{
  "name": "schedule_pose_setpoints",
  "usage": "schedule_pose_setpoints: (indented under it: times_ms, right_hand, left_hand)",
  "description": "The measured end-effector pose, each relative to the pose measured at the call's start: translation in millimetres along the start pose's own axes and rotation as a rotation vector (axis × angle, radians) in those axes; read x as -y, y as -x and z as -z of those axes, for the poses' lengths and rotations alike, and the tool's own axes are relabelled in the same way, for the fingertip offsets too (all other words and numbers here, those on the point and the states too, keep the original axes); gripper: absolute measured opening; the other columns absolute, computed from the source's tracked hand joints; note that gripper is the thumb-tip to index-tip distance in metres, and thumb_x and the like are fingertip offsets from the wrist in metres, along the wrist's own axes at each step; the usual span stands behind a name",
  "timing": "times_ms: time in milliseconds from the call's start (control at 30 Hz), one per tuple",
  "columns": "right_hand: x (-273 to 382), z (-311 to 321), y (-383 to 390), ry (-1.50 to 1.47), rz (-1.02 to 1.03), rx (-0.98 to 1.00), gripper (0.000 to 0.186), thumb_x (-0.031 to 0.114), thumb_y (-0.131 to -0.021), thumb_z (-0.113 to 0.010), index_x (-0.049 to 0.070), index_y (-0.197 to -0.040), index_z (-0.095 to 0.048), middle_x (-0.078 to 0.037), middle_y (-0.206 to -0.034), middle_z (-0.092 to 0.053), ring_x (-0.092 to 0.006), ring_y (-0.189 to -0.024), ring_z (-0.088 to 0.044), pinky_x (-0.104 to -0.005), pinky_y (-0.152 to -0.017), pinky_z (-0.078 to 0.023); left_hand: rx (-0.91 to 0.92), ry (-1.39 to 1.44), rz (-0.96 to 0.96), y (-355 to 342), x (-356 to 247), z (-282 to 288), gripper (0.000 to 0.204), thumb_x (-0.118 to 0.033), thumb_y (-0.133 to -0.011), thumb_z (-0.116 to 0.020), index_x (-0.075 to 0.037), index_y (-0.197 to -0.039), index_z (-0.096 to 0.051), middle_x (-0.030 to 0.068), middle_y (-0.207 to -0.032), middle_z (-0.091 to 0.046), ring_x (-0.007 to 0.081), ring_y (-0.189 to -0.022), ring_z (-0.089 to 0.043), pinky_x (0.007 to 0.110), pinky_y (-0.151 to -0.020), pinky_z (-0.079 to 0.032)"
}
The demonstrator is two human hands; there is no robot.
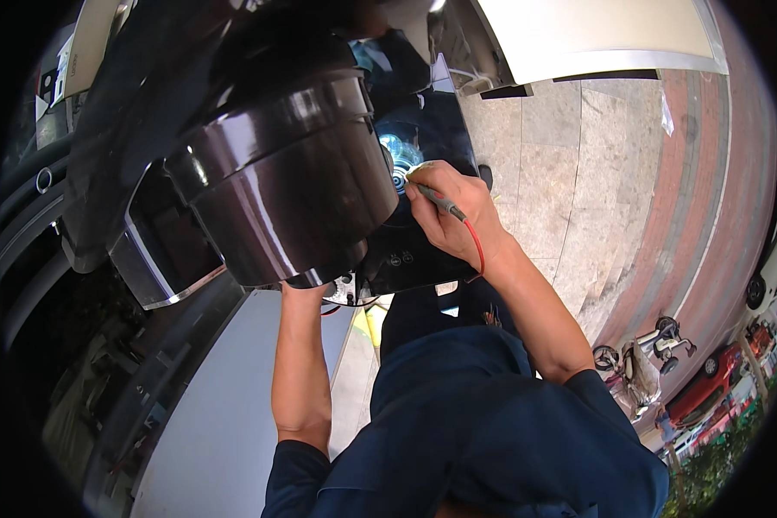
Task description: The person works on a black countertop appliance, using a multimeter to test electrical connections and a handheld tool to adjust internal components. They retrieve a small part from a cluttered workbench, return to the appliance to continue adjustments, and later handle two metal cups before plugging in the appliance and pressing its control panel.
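Pinching hand: our right hand point(462, 211) is closed like a writer's around the probe point(442, 200), thumb and fingers meeting near its front end.
Probe: grey and slim, it slants across the fingers of our right hand, front end toward the hand's left; we cannot tell whether its tip touches anything, as the fingertips cover it.
Lead: red lead point(476, 246) runs from the probe's back end and curves down beside our right wrist.
Glowing rings: blue-white rings point(397, 179) lie just left of our right fingertips.
Drum: the large, glossy black drum point(293, 186) stands left of our right hand, near it.
Hidden hand: our left hand is out of sight behind the drum's lower edge, so how far open it is, or what it has hold of, we cannot tell; only our left forearm point(302, 371) shows.
Red wire: a short stretch of wire point(330, 311) shows just right of our left wrist.
Panel: the black panel point(427, 268) reaches below our right hand, two small round marks point(401, 258) on it.
Ground: pale paving point(548, 173) lies right of our right hand, a red car point(704, 384) far off to its lower right.
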State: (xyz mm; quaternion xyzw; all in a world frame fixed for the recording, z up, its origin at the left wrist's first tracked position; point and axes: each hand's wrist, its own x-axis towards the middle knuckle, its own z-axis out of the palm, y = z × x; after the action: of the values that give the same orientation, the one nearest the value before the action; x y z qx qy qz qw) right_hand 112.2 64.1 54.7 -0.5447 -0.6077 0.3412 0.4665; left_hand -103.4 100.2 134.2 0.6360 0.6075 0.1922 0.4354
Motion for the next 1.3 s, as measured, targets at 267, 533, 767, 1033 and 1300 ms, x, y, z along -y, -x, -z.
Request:
schedule_pose_setpoints:
  times_ms: [267,533,767,1033,1300]
  right_hand:
    - [19,6,-11,-0.006,-0.131,0.036,0.01,0.001,-0.092,-0.069,-0.002,-0.101,-0.064,-0.019,-0.085,-0.07,-0.0351,-0.069,-0.071,-0.0369,-0.061,-0.055]
    - [30,5,-15,-0.023,-0.252,0.024,0.011,0.004,-0.092,-0.07,-0.002,-0.099,-0.065,-0.022,-0.086,-0.069,-0.0406,-0.071,-0.07,-0.0421,-0.062,-0.056]
    - [24,-4,-10,-0.082,-0.32,-0.006,0.009,0.007,-0.096,-0.066,-0.002,-0.098,-0.065,-0.021,-0.077,-0.068,-0.0372,-0.066,-0.071,-0.0393,-0.06,-0.055]
    - [24,-2,-18,0.044,-0.218,0.043,0.012,0.009,-0.097,-0.068,-0.003,-0.095,-0.063,-0.019,-0.069,-0.066,-0.0337,-0.058,-0.068,-0.0382,-0.055,-0.052]
    - [33,-1,-24,0.116,-0.15,0.062,0.012,0.007,-0.094,-0.07,-0.003,-0.094,-0.063,-0.024,-0.081,-0.068,-0.0429,-0.067,-0.069,-0.0436,-0.059,-0.054]
  left_hand:
    - [-0.181,-0.107,0.031,-15,-22,-12,0.021,-0.015,-0.086,-0.086,-0.001,-0.094,-0.072,0.0049,-0.085,-0.07,0.0163,-0.075,-0.064,0.032,-0.072,-0.053]
    - [-0.249,-0.257,-0.199,1,89,-11,0.022,-0.015,-0.089,-0.082,0.001,-0.1,-0.073,0.0099,-0.091,-0.072,0.023,-0.079,-0.068,0.034,-0.075,-0.056]
    - [-0.061,0.448,0.137,23,134,-10,0.045,-0.019,-0.097,-0.068,-0.004,-0.138,-0.056,0.0136,-0.132,-0.061,0.0269,-0.118,-0.061,0.034,-0.1,-0.052]
    - [-0.048,0.314,0.057,16,106,-16,0.049,-0.04,-0.108,-0.052,-0.007,-0.143,-0.057,0.0116,-0.138,-0.063,0.0227,-0.119,-0.063,0.034,-0.102,-0.052]
    - [-0.051,0.107,0.016,16,88,-10,0.036,-0.009,-0.093,-0.067,0.001,-0.128,-0.063,0.012,-0.117,-0.07,0.0204,-0.101,-0.068,0.032,-0.091,-0.055]
